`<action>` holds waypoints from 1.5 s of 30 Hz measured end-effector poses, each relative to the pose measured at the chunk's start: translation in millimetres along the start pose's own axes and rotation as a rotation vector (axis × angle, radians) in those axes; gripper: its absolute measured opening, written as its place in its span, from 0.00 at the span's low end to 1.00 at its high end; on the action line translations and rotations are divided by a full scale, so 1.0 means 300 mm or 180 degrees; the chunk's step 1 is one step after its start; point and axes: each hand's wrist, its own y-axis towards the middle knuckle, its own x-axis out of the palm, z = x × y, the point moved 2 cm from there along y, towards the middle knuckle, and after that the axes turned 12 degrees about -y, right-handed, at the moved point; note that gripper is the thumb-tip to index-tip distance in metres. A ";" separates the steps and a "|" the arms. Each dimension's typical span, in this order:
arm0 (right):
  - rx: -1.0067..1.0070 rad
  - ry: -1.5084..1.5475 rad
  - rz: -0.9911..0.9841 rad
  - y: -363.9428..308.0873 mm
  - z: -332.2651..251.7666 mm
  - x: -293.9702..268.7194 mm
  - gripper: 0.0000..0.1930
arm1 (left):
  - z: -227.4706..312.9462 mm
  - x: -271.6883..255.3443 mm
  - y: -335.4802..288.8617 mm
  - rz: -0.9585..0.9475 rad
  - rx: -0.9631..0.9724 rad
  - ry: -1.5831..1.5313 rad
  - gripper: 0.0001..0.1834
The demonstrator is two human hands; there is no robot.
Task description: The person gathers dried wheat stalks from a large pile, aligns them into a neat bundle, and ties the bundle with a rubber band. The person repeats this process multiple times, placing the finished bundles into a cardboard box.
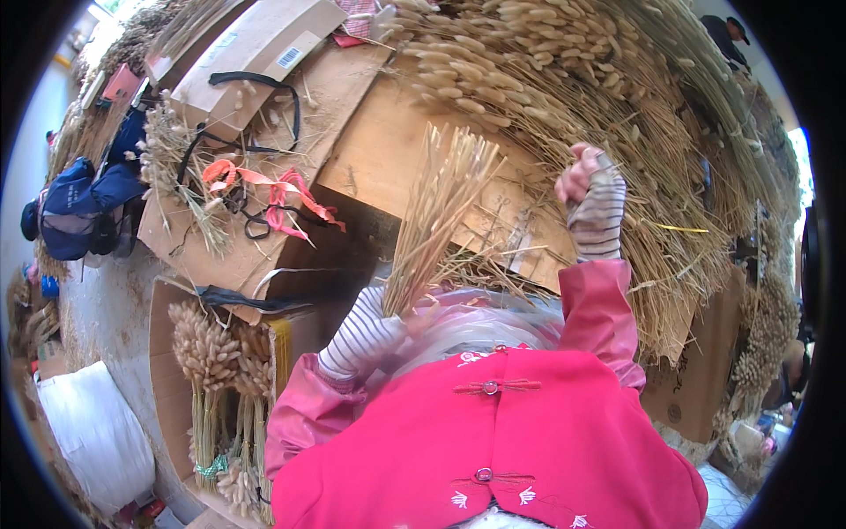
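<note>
My left hand [363, 331], in a striped fingerless cuff, is closed around a bunch of dried grass stalks [445, 198]. The stalks stand tilted, their ends fanned out up and to the right. My right hand [589, 181], in a matching striped cuff, is raised beside a large heap of dried bunny-tail grass [643, 212]. Its fingers are loosely bent and apart, with nothing visible in them. Between my hands lies a wooden board [388, 145] strewn with loose stalks. Clear plastic sheeting [476, 322] covers my lap.
Pink and orange ribbons [295, 207] and black straps lie on cardboard at the left, near a long carton [256, 53]. An open box [167, 353] holds tied fluffy bunches [207, 348]. A white roll [97, 436] and a blue backpack [84, 207] are farther left. Another person [727, 40] is at the far right.
</note>
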 end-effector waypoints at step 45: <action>-0.0313 -0.1479 -0.0593 -0.112 0.130 0.199 0.14 | 0.086 0.012 0.144 -0.0729 0.0229 -0.0670 0.18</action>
